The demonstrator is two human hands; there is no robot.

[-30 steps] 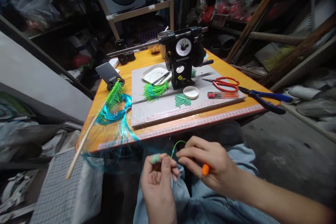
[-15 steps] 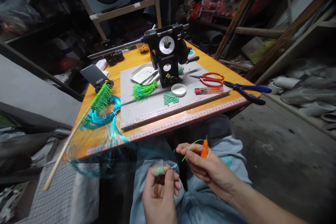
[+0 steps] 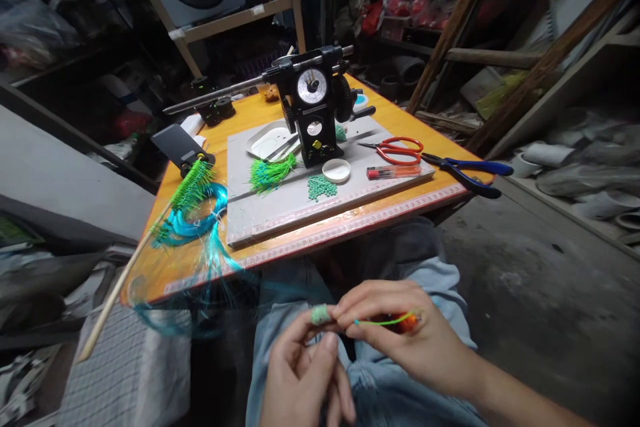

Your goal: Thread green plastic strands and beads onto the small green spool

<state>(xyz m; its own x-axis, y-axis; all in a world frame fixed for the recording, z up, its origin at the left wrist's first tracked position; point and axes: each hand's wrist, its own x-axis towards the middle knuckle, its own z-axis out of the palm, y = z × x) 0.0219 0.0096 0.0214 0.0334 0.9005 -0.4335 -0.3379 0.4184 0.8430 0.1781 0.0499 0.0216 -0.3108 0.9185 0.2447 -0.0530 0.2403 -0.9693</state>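
Observation:
Over my lap, my left hand point(image 3: 300, 373) pinches a small pale green bead point(image 3: 320, 314) between thumb and fingertips. My right hand point(image 3: 405, 340) is closed on a thin green line point(image 3: 385, 322), with an orange-tipped tool point(image 3: 409, 321) tucked in its fingers. The fingertips of both hands meet at the bead. On the orange table point(image 3: 250, 120) ahead, a pile of green beads point(image 3: 320, 187) lies on a grey board point(image 3: 280, 203) beside a white lid point(image 3: 337, 171).
A black winding device with a dial point(image 3: 313, 110) stands on the board. Red scissors point(image 3: 400, 149), a red-capped pen point(image 3: 393, 172) and blue pliers point(image 3: 470, 172) lie to the right. A stick with green bristles point(image 3: 150, 240) and blue fibres point(image 3: 193, 223) lie at the left. Cluttered shelves surround.
My hands have come together: the right hand moved down and left to the bead in the left. The green line now runs level from the bead instead of arching up.

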